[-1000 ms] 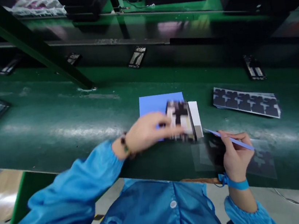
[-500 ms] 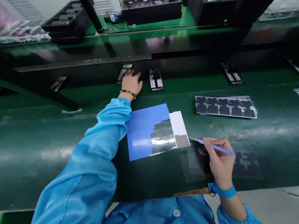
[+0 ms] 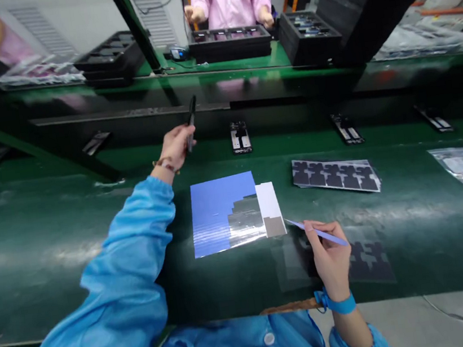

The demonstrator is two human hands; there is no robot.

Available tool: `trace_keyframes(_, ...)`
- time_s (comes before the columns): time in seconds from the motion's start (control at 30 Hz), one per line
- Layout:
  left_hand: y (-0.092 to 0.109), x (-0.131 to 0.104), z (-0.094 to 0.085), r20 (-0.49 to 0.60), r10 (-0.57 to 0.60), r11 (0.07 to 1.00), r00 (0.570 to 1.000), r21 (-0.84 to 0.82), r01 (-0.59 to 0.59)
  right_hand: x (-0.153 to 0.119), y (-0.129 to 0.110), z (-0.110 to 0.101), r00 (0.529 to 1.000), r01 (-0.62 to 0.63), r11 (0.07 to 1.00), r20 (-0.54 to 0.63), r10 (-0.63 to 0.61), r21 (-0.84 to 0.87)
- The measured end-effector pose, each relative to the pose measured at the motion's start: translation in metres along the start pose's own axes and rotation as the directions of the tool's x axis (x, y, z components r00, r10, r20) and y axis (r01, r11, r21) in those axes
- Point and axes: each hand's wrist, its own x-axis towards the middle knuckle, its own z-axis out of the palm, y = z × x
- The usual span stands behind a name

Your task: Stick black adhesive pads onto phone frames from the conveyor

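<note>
left hand (image 3: 174,147) upper centre-left of frame, raised off the green surface (image 3: 51,231), fingers closed round a thin dark phone part (image 3: 191,123), held near upright, edge-on to cam. right hand (image 3: 330,260) lower right of centre, pinching a pale blue stylus (image 3: 316,233), tip pointing left toward a white card (image 3: 270,208). card sits against right edge of blue mat (image 3: 214,210) at centre, w/ clear film strips on the mat. another dark part (image 3: 240,137) lies flat just right of left hand. sheet of dark die-cut pads (image 3: 336,175) right of mat. person in pink (image 3: 230,3) at top centre behind black trays (image 3: 231,40).
</note>
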Motion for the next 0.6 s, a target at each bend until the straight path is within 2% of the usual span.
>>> trace_keyframes(0.13,-0.017,-0.078,-0.023,0.218,0.046,0.950,0.975,-0.311,0.025,-0.004,-0.003,0.001,0.995,0.096,0.992,-0.006,-0.096,0.081)
trace_keyframes(0.23,-0.024,-0.125,-0.024,0.263,0.066,0.896,0.963,-0.441,0.059,0.005,-0.019,0.006,0.991,0.130,0.984,-0.026,-0.128,0.118)
trace_keyframes(0.3,-0.026,-0.146,-0.017,0.277,0.091,0.898,0.957,-0.438,0.041,0.023,-0.033,0.017,0.987,0.162,0.975,-0.047,-0.156,0.154)
trace_keyframes(0.4,-0.031,-0.168,-0.003,0.355,0.143,0.918,0.924,-0.396,0.010,0.058,-0.046,0.047,0.975,0.222,0.947,-0.029,-0.221,0.231)
trace_keyframes(0.5,-0.042,-0.185,0.010,0.468,0.162,0.941,0.869,-0.338,0.006,0.082,-0.037,0.082,0.980,0.156,0.953,0.079,-0.182,0.261)
trace_keyframes(0.6,-0.054,-0.203,0.018,0.537,0.115,0.968,0.836,-0.248,0.026,0.085,-0.017,0.100,0.978,0.040,0.983,0.194,-0.075,0.179)
